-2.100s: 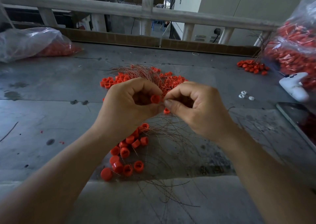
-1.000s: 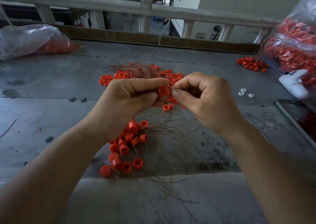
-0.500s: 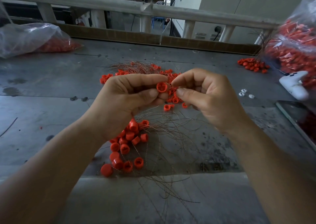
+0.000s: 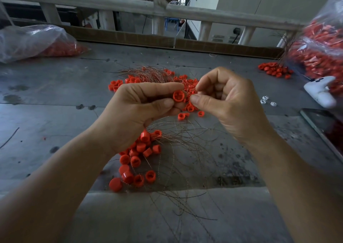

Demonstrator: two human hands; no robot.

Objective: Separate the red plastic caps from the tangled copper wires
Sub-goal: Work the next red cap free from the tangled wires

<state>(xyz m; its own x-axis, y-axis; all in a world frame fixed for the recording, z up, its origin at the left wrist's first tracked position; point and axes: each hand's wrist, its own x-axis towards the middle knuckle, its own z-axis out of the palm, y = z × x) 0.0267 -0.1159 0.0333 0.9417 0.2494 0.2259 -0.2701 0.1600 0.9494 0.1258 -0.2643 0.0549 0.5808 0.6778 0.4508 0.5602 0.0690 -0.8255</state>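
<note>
Head view: the left hand [image 4: 137, 113] holds a single red cap [image 4: 178, 95] above the grey table [image 4: 55, 98], pinched between thumb below and forefinger above, with the other fingers curled under. The cap's open mouth faces up and back toward the camera, so the cross ribs inside show. Its short cylinder axis runs along that same line, with the closed end turned away toward the table.

The right hand [image 4: 228, 101] sits just beside the cap with all fingers curled. Its thumb tip and forefinger tip are close together near the cap's rim, with fine strands around them; I cannot tell whether they pinch a strand.

Loose copper wires [image 4: 185, 150] sprawl on the table beneath the hands. A heap of freed caps [image 4: 137, 159] lies under the left wrist, and a tangled heap of caps and wire [image 4: 148, 75] lies beyond the hands. A smaller heap [image 4: 274, 70] lies far right, near a white controller [image 4: 321, 92].

Compared with two seconds ago, both hands are higher over the table. The cap, then seen side-on and squeezed between both thumbs, has turned its mouth to the camera, and the right thumb has come off it. The heaps have not shifted
</note>
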